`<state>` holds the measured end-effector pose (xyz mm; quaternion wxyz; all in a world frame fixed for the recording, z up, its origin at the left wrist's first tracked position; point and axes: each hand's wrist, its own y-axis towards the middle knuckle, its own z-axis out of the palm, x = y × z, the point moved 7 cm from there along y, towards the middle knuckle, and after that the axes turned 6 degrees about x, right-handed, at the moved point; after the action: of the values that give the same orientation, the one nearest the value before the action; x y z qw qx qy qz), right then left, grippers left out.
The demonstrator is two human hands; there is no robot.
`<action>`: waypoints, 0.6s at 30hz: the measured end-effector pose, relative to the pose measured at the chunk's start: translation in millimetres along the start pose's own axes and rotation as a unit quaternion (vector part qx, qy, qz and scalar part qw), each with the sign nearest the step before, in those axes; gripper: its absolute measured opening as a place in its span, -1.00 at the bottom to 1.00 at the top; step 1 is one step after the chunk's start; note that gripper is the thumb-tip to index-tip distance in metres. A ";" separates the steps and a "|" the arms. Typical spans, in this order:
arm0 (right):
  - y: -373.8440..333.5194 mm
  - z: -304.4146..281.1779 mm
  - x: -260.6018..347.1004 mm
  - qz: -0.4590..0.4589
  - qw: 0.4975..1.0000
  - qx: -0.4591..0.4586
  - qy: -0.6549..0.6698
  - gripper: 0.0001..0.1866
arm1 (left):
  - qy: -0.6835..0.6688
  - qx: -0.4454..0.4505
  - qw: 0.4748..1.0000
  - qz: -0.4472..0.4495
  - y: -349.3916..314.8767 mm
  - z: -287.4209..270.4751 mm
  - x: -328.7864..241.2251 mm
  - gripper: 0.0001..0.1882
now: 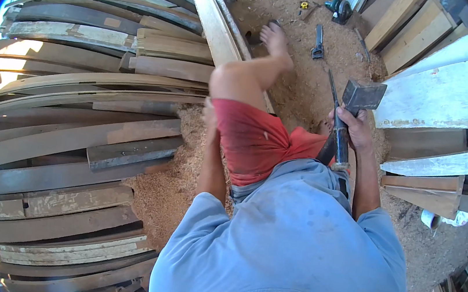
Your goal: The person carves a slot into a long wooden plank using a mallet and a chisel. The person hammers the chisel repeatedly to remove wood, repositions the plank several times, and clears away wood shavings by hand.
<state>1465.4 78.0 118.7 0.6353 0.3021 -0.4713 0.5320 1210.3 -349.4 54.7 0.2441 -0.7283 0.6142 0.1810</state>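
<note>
My right hand (354, 128) is closed in front of my lap around a mallet (364, 96) with a dark block-shaped head. In the same grip is a chisel (340, 147), its long thin blade pointing away from me and its thick dark handle toward my waist. My left hand (210, 113) is beside my left thigh, against the red shorts. It looks smeared and partly covered by the leg, so its fingers do not show clearly. Beyond my left knee runs a long pale plank (214, 18).
Stacked boards (73, 120) fill the left side, with sawdust (160, 195) between them and me. On the dirt floor ahead lie a handsaw-like tool (318, 42), a yellow tape measure (304, 5) and a green power tool (339, 8). White-painted boards (446, 84) stand at right.
</note>
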 end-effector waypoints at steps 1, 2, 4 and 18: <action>-3.8 -1.8 0.0 -0.002 1.000 -0.002 -0.014 -0.85 | 0.032 0.028 0.999 -0.015 -8.3 27.7 -7.8 -0.12; -6.8 -3.7 -2.0 -0.008 0.999 -0.007 -0.047 -0.84 | 0.065 0.046 0.996 -0.030 -17.8 46.8 -13.8 -0.10; -21.8 -3.9 11.1 0.005 0.996 -0.037 -0.076 -0.84 | 0.113 0.072 0.990 -0.046 -39.7 83.5 -34.6 -0.04; -29.4 -28.0 17.4 0.035 0.989 -0.138 -0.049 -0.88 | 0.212 0.144 0.966 -0.017 -27.1 75.1 27.6 0.18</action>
<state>1501.2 102.1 127.8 0.6281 0.2209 -0.5812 0.4679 1244.6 -324.8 -18.5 0.2136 -0.7177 0.6589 -0.0720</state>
